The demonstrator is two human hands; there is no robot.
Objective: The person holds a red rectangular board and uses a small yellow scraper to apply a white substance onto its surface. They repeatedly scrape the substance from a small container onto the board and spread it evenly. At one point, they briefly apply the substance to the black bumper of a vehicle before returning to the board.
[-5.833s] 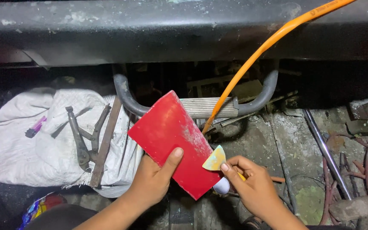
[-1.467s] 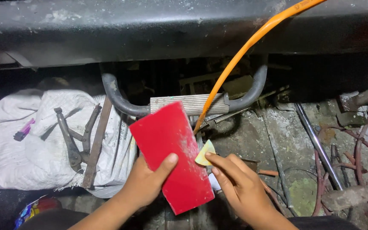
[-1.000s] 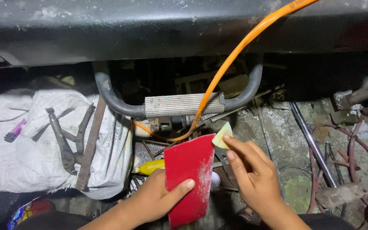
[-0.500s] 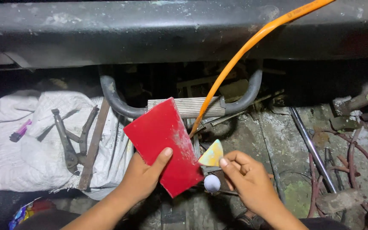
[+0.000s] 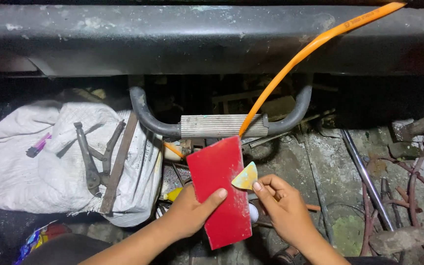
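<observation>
we saw the left hand gripping a flat red sheet from its left edge, thumb laid across the red face and the other fingers hidden behind it. the sheet stood tilted, its upper end just below a ribbed metal bar and its lower end down near the bottom of the view. the right hand was just beside the sheet's right edge, its fingertips pinched on a small yellowish wedge-shaped piece with a rounded side. that piece touched or overlapped the sheet's right edge; we could not tell which. a small white round thing showed between the sheet and the right hand, mostly hidden.

the ribbed bar joined two curved dark tubes that bent upward at each end. an orange hose ran from the bar's right end up to the top right corner, crossing a wide grey beam. to the left lay a white sack with a pair of dark pliers, a rusty flat strip and a small purple pen-like thing on it. to the right, on the dirty concrete floor, lay a metal rod and some reddish bent wire.
</observation>
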